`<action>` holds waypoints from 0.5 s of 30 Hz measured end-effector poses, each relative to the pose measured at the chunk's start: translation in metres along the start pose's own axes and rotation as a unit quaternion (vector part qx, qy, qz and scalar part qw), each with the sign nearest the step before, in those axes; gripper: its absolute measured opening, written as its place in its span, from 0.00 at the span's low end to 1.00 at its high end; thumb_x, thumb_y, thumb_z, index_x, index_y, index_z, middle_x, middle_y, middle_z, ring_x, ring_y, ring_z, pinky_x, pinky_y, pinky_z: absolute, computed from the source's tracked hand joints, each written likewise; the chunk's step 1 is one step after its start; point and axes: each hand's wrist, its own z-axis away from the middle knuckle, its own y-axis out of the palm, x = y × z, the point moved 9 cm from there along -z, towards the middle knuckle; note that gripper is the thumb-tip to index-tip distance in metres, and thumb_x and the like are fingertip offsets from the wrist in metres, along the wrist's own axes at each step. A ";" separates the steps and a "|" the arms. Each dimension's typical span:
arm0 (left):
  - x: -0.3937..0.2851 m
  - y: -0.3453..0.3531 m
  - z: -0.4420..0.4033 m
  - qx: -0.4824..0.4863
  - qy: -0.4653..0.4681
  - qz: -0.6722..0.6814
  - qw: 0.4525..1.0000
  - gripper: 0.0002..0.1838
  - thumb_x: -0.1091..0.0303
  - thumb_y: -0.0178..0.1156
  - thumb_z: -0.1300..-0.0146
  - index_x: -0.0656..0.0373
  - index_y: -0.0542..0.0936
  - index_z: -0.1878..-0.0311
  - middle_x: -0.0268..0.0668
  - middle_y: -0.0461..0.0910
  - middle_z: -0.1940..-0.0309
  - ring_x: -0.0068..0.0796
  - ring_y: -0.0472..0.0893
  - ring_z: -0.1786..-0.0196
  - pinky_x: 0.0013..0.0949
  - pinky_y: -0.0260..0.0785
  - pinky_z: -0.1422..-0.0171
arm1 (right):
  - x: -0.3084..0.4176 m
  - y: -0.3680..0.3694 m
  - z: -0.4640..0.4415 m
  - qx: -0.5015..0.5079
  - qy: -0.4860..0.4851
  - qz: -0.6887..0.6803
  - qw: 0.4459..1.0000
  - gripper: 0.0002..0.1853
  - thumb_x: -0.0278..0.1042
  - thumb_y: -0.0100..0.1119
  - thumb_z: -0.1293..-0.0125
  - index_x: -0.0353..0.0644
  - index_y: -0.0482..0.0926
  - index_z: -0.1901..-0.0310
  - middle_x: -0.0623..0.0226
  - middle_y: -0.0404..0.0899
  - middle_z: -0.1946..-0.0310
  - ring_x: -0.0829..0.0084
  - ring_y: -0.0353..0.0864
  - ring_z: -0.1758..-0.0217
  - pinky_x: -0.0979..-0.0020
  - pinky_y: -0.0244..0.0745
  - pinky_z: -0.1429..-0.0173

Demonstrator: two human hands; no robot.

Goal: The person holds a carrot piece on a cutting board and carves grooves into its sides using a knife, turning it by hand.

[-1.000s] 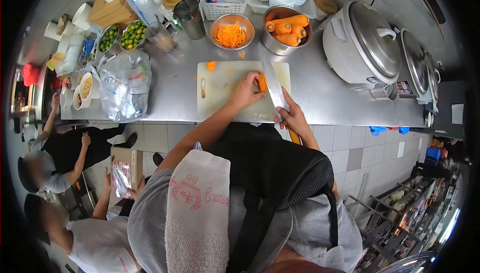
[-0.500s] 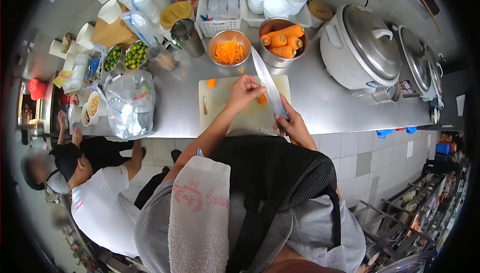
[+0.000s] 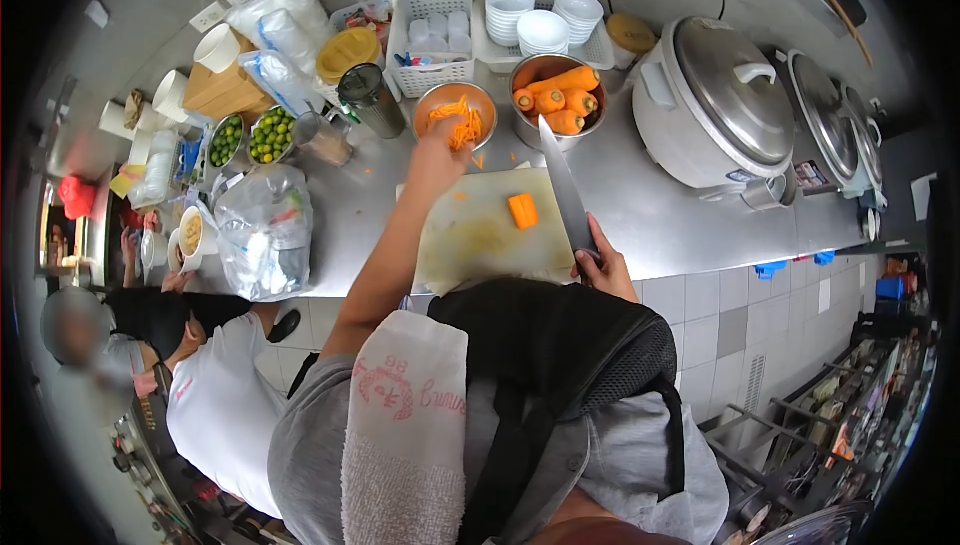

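Note:
My right hand (image 3: 603, 270) is closed round the handle of a large kitchen knife (image 3: 566, 185), its blade pointing away from me over the right side of the cutting board (image 3: 465, 245). A cut block of carrot (image 3: 522, 211) lies alone near the middle of the board. My left hand (image 3: 440, 153) is over the near side of a metal bowl (image 3: 487, 133) of carrot strips (image 3: 464, 125). Blur and the hand's own back hide how its fingers are set. A few strips lie on the counter between bowl and board.
Behind the board stands a steel pot (image 3: 590, 137) of whole carrots. A large rice cooker (image 3: 700, 125) is at the right. To the left are a plastic bag (image 3: 262, 225) and bowls of green limes (image 3: 272, 135). Two people are at the far left, one in a white shirt (image 3: 225, 395).
My left hand has moved from the knife blade up and left to the strip bowl. The knife has shifted right, and the carrot block now lies uncovered. The view has tilted slightly.

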 end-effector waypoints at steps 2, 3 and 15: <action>-0.007 0.053 0.032 0.136 0.021 0.106 0.985 0.32 0.71 0.72 0.40 0.55 0.78 0.31 0.45 0.75 0.27 0.49 0.79 0.32 0.50 0.74 0.29 | -0.029 -0.002 0.009 -0.033 0.024 0.002 0.999 0.37 0.25 0.56 0.20 0.53 0.57 0.14 0.67 0.82 0.67 0.79 0.80 0.66 0.73 0.77 0.63; -0.023 0.074 0.053 0.188 0.070 0.132 0.971 0.32 0.71 0.72 0.41 0.55 0.78 0.31 0.44 0.75 0.28 0.51 0.79 0.31 0.50 0.73 0.28 | -0.041 0.001 0.014 -0.040 0.027 -0.001 0.999 0.37 0.25 0.56 0.20 0.53 0.57 0.14 0.67 0.82 0.67 0.79 0.80 0.66 0.73 0.77 0.63; -0.003 0.116 0.068 0.305 -0.002 0.187 0.934 0.28 0.72 0.77 0.39 0.58 0.79 0.36 0.37 0.83 0.40 0.34 0.84 0.38 0.39 0.77 0.33 | -0.102 0.019 0.057 -0.163 0.039 0.174 0.970 0.30 0.27 0.59 0.21 0.44 0.65 0.20 0.55 0.86 0.70 0.68 0.85 0.72 0.67 0.81 0.59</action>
